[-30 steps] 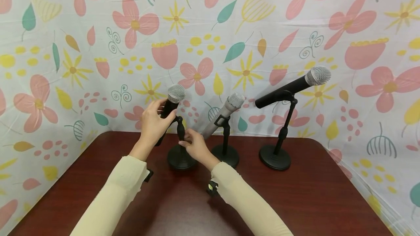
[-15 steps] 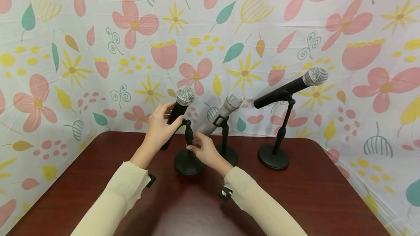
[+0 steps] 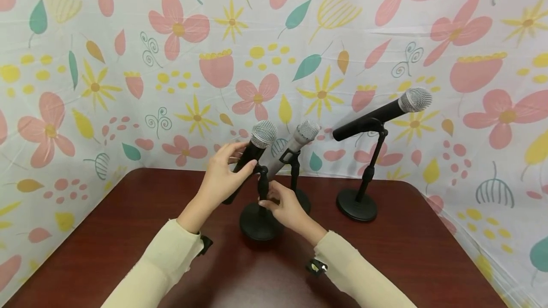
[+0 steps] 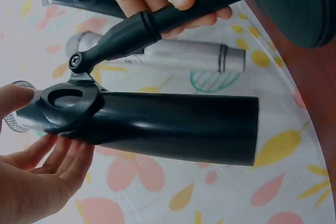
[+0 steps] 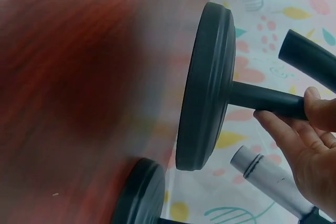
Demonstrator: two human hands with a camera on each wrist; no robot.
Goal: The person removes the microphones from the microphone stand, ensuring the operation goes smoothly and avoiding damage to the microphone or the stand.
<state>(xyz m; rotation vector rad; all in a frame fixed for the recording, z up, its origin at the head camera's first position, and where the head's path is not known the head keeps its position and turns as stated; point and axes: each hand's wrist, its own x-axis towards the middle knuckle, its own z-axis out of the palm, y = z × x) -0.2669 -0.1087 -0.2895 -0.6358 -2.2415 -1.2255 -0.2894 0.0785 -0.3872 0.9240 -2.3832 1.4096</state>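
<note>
My left hand [image 3: 222, 172] grips the black microphone [image 3: 246, 157] just below its silver mesh head, thumb on one side and fingers on the other. The microphone sits tilted in the clip of a black desk stand [image 4: 178, 22]. My right hand [image 3: 287, 206] pinches that stand's pole between thumb and fingers. In the right wrist view the stand's round base [image 5: 207, 90] appears slightly above the tabletop. Right behind it, a grey microphone [image 3: 295, 141] rests in a second stand, partly hidden by the held stand and my right hand.
Further right, another black microphone [image 3: 376, 118] leans in a taller stand whose round base [image 3: 357, 205] is on the dark red table [image 3: 406, 255]. A flowered cloth [image 3: 265, 27] hangs behind the table.
Both hands have moved right and a little toward me, carrying the black microphone and its stand close to the grey one. The other two stands stay in place.
</note>
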